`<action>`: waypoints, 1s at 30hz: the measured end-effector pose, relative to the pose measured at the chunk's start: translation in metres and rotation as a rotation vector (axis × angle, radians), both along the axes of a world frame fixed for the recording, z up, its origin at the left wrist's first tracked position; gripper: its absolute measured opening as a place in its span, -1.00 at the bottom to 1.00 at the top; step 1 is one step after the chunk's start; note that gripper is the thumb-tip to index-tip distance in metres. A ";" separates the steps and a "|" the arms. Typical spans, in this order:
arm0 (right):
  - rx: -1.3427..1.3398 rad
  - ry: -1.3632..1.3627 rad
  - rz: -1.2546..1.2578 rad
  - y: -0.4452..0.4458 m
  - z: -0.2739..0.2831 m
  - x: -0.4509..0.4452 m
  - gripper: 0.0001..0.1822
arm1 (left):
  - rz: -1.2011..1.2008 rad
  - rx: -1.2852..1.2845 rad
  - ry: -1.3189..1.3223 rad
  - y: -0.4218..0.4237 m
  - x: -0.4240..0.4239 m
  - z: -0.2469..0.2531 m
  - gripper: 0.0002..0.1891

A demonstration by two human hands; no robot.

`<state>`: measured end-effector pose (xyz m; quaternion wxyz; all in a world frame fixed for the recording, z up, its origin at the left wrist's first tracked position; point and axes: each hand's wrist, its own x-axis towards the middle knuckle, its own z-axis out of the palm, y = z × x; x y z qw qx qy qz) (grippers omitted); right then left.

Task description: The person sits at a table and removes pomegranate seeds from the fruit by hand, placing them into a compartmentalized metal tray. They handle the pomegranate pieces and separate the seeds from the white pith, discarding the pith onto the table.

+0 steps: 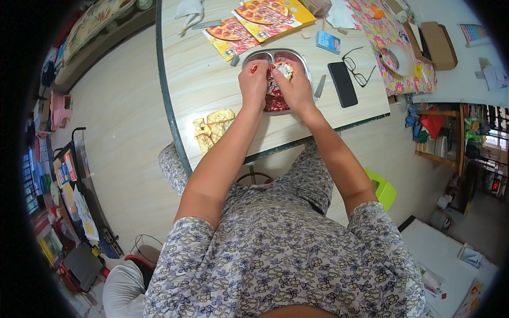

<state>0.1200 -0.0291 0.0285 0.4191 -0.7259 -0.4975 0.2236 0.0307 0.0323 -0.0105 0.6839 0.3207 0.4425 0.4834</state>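
Over a divided steel plate (305,65) on the table, my left hand (254,81) and my right hand (295,87) are close together. My right hand holds a piece of pomegranate (284,70) with red seeds and pale membrane. The fingers of my left hand are curled around a smaller red-seeded piece (254,69), partly hidden by the hand. Loose pomegranate seeds (276,104) lie in the plate's near compartment. Several emptied pomegranate peel pieces (216,125) lie on the table left of my forearms. A knife (319,87) rests just right of the plate.
Right of the knife are a black phone (343,84) and eyeglasses (360,73). Yellow pizza-printed packs (274,18) and a small blue box (328,42) lie behind the plate. The table's near edge (278,149) runs before my body. A person's knee (123,282) shows lower left.
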 end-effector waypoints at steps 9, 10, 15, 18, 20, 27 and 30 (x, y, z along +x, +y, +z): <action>0.046 0.258 0.064 -0.004 -0.033 0.051 -0.49 | -0.087 -0.096 -0.107 0.005 0.031 -0.012 -0.88; 0.010 0.272 0.079 -0.004 -0.032 0.054 -0.45 | -0.089 -0.082 -0.122 0.006 0.032 -0.012 -0.88; -0.009 0.413 0.134 0.004 -0.045 0.073 -0.41 | -0.086 -0.070 -0.163 0.014 0.039 -0.020 -0.89; -0.019 0.485 0.177 0.006 -0.040 0.078 -0.41 | -0.097 -0.094 -0.183 0.015 0.037 -0.012 -0.88; -0.044 0.476 0.208 0.006 -0.035 0.079 -0.40 | -0.128 -0.059 -0.154 0.020 0.036 -0.018 -0.87; -0.126 0.519 0.196 0.013 -0.042 0.084 -0.31 | -0.297 0.233 0.218 0.030 0.024 0.014 -0.82; -0.077 0.629 0.207 0.016 -0.047 0.080 -0.33 | -0.388 0.362 0.331 0.040 0.017 0.019 -0.80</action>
